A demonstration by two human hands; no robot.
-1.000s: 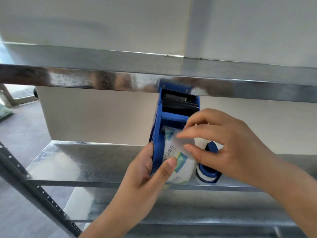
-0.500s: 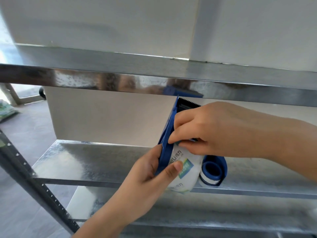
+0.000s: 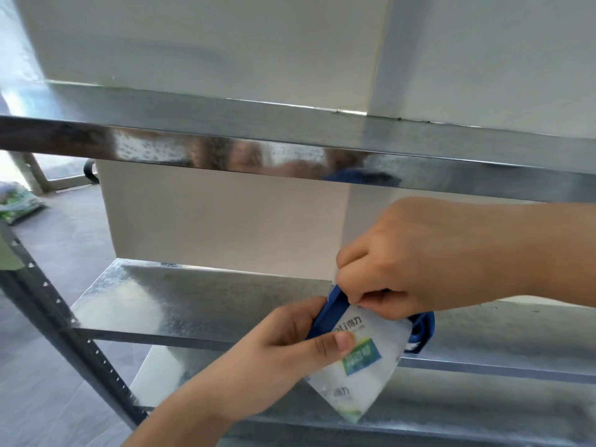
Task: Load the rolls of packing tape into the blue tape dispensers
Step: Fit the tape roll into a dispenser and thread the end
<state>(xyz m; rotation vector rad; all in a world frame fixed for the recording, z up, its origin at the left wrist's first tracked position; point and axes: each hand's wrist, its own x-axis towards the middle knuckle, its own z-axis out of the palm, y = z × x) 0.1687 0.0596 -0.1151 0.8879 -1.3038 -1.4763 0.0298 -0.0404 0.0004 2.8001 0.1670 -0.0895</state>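
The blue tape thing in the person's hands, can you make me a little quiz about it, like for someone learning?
1. True or false: the blue tape dispenser lies alone on the metal shelf.
2. Which hand has its thumb on the white printed card?
3. What does the right hand pinch: A the card's top, B the shelf?

Key: 1 false, both hands hold it. 2 the left hand. 3 A.

Count at the shelf rack
Showing: two hands, left point(image 3: 274, 346) and right point(image 3: 416, 256); one blue dispenser point(image 3: 329, 314); one white printed label card point(image 3: 361, 362); two metal shelves point(image 3: 193, 295); one green bag point(image 3: 19, 204) lying on floor
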